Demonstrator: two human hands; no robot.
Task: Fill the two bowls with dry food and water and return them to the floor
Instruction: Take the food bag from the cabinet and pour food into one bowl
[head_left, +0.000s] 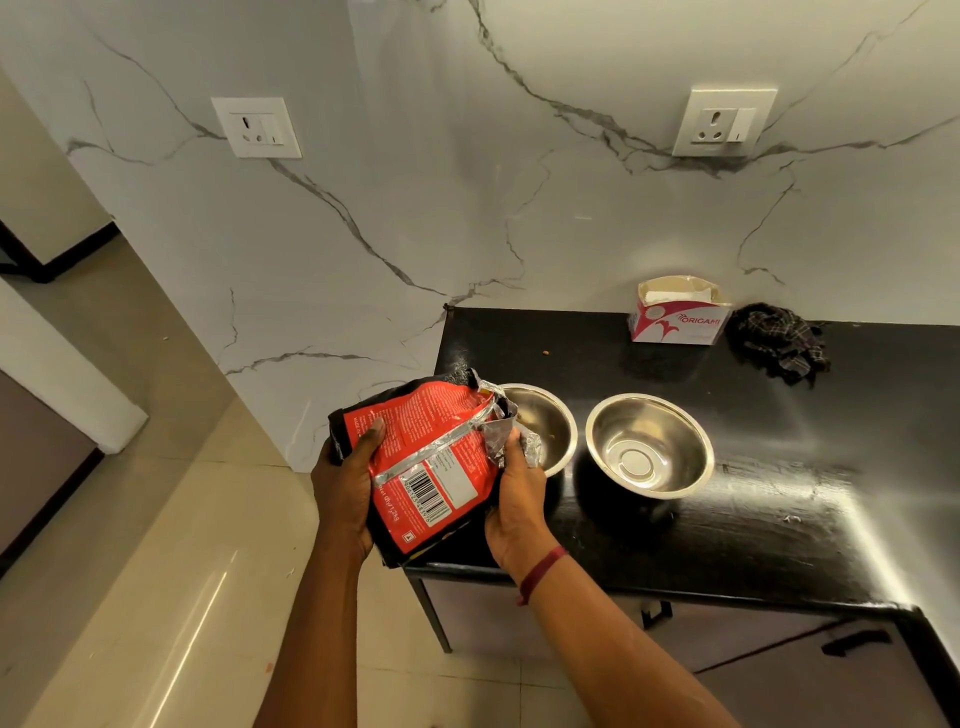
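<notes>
Head view: we grip the bag (431, 467) with left hand (345, 486) and right hand (514, 501), its mouth pointing right toward the bowl (551, 422) at the counter's (753, 525) left edge.

black counter (779, 519), glossy. two steel bowls stand upright side by side near its left edge, not touching: left bowl (553, 421) partly hidden, right bowl (649, 447) in full view. along the back edge: tissue box (675, 319), dark checked cloth (779, 343) just beside it. one brown crumb (545, 353) behind the left bowl.
</notes>
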